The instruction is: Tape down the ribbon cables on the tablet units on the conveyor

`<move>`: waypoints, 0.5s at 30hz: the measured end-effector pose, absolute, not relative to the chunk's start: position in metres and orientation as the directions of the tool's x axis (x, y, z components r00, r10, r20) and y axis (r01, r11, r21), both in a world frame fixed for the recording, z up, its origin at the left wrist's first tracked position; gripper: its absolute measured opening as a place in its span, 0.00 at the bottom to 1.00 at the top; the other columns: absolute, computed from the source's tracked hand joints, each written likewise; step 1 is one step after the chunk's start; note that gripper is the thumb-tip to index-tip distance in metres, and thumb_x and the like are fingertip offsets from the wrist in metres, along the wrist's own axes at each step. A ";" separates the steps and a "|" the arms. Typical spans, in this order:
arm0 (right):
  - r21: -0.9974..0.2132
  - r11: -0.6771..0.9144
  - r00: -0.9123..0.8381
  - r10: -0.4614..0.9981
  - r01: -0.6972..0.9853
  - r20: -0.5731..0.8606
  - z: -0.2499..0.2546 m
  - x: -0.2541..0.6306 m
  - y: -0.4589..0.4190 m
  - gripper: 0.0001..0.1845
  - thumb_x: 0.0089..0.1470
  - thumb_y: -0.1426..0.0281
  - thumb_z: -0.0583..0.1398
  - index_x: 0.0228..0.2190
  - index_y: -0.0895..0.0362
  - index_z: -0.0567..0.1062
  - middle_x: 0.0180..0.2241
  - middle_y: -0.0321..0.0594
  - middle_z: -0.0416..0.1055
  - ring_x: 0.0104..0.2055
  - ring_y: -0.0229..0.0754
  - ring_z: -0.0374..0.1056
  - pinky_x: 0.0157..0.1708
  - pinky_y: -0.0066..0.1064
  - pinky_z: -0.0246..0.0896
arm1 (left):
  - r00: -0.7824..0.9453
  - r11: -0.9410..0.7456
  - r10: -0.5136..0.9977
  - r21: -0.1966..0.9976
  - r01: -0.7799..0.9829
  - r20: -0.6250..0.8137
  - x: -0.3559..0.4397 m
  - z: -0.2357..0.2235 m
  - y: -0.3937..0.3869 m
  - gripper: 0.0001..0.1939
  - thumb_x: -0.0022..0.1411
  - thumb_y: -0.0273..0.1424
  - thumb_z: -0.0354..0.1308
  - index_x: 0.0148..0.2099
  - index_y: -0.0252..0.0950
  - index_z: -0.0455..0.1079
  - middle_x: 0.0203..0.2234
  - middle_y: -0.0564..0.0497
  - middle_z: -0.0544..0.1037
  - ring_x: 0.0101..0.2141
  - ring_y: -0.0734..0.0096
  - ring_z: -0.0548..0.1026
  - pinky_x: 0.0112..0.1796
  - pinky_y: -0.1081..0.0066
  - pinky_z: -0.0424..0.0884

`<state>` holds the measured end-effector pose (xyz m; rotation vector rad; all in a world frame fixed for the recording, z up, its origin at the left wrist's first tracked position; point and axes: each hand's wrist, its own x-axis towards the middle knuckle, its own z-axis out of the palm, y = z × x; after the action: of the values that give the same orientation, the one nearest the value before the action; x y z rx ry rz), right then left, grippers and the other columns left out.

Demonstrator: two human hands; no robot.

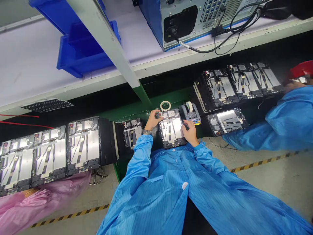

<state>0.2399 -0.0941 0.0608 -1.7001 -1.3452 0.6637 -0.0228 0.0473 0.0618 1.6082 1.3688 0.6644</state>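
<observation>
An opened tablet (172,129), with silver plates, dark cables and a black frame, lies in front of me on the dark bench. My left hand (153,120) is at its upper left corner, thumb and fingers closed around that corner. My right hand (190,132) rests by the right edge, thumb and forefinger a little apart, with nothing visible between them. Just beyond the tablet lies a roll of tape (165,105). To its right stands a grey tape dispenser (193,115) with a white roll on top. Another opened tablet (132,132) lies left of my left wrist.
Stacks of opened tablets stand at left (83,147) and at right (221,86). One more tablet (227,122) lies near a co-worker's blue sleeve (264,130); a pink sleeve (49,199) shows at lower left. Overhead are a shelf, blue bins (85,62) and a computer case (181,26).
</observation>
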 end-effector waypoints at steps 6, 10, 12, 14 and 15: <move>-0.896 -0.165 0.204 0.975 0.413 -0.086 0.053 0.239 -0.111 0.28 0.62 0.57 0.61 0.58 0.57 0.78 0.57 0.52 0.73 0.61 0.55 0.68 0.65 0.51 0.61 | -0.067 0.222 0.974 0.880 0.420 -0.214 -0.030 0.071 -0.002 0.26 0.71 0.41 0.60 0.67 0.41 0.66 0.65 0.39 0.69 0.62 0.54 0.71 0.61 0.55 0.69; -0.891 -0.210 0.189 0.971 0.403 -0.144 0.054 0.242 -0.120 0.31 0.60 0.55 0.62 0.59 0.58 0.78 0.58 0.53 0.73 0.62 0.58 0.68 0.66 0.53 0.60 | -0.010 0.320 0.936 0.841 0.436 -0.351 -0.022 0.073 -0.092 0.30 0.72 0.47 0.57 0.69 0.38 0.66 0.69 0.37 0.66 0.70 0.51 0.63 0.71 0.51 0.56; -0.891 -0.207 0.192 0.972 0.405 -0.139 0.058 0.245 -0.122 0.32 0.58 0.56 0.63 0.59 0.58 0.78 0.58 0.53 0.73 0.62 0.58 0.67 0.67 0.54 0.59 | 0.044 0.321 0.926 0.842 0.434 -0.375 -0.008 0.077 -0.126 0.34 0.72 0.48 0.56 0.73 0.38 0.62 0.74 0.39 0.59 0.75 0.52 0.55 0.74 0.51 0.48; -0.893 -0.181 0.196 0.975 0.413 -0.107 0.067 0.247 -0.122 0.32 0.57 0.57 0.64 0.59 0.58 0.78 0.59 0.53 0.72 0.63 0.58 0.66 0.68 0.54 0.58 | 0.046 0.314 0.930 0.851 0.420 -0.366 0.005 0.082 -0.144 0.36 0.72 0.49 0.55 0.76 0.40 0.59 0.76 0.41 0.56 0.76 0.54 0.51 0.75 0.52 0.45; -0.896 -0.160 0.189 0.978 0.415 -0.087 0.073 0.248 -0.122 0.32 0.57 0.58 0.64 0.60 0.58 0.77 0.59 0.53 0.72 0.63 0.57 0.66 0.68 0.54 0.58 | 0.035 0.309 0.935 0.861 0.405 -0.352 0.009 0.086 -0.147 0.36 0.73 0.49 0.55 0.76 0.41 0.58 0.76 0.43 0.57 0.76 0.55 0.51 0.75 0.52 0.46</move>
<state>0.2477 -0.1216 0.0727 -1.7015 -1.3280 0.9309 0.0088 -0.1470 0.0861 1.2686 1.5537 0.6511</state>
